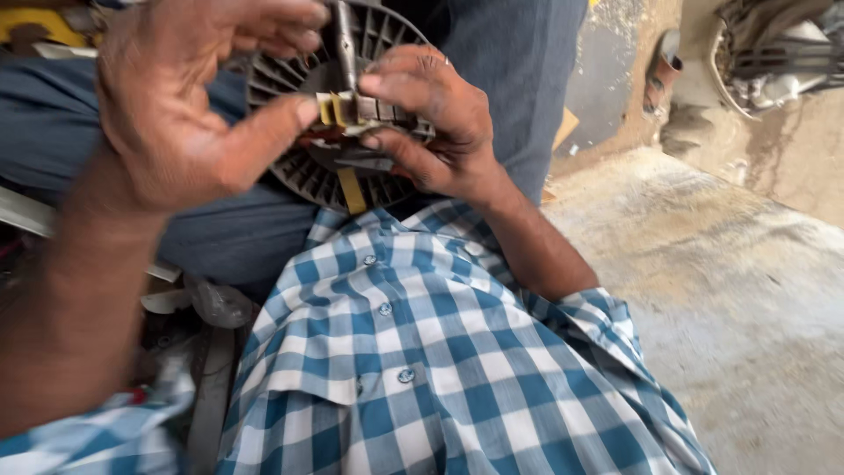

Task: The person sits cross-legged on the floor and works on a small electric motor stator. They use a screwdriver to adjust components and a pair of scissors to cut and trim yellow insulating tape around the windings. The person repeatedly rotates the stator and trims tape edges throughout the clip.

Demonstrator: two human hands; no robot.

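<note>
Checked shirt [413,369]; both hands [431,123] grip slotted rotor [369,110].

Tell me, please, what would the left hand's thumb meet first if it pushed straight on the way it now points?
The left hand points its thumb at the yellowish strips on the metal core; it seems already to touch them, though depth is unclear.

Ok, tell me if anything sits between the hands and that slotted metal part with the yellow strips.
Nothing visible does. The right hand already grips the slotted metal part, and the left hand's thumb presses its yellow strips. The round ribbed fan lies behind it.
</note>
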